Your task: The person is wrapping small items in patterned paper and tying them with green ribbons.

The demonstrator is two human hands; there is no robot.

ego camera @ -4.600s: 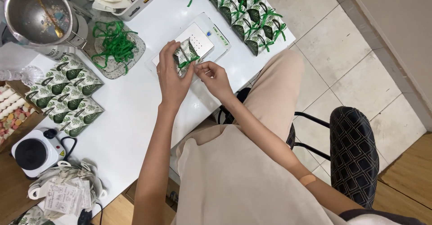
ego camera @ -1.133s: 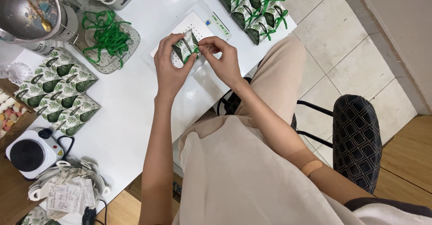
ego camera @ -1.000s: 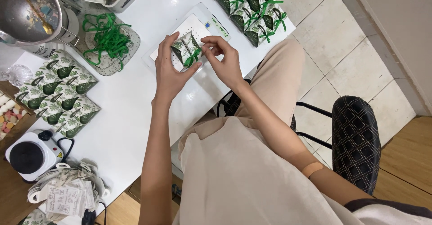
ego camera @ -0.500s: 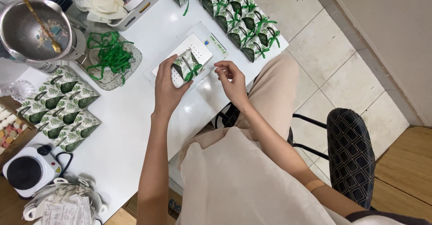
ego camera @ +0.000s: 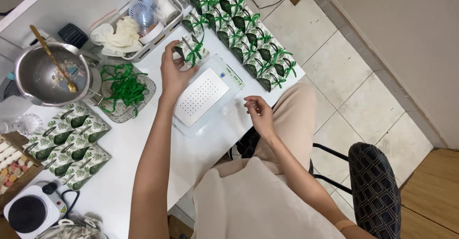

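My left hand pinches a leaf-print gift box with a green bow, top centre of frame, at the end of the finished row. Right hand is empty, fingers loosely curled, past the desk edge. Risks: bumping the neighbouring boxes and toppling them; squeezing too hard and denting the box; snagging the bow loose. The white scale sits just below, easy to nudge.

On my feed I see a steel pot with a gold spoon at the counter's far left, a hot plate nearer, loose green ribbon on a glass tray, and a black stool on the tiled floor.
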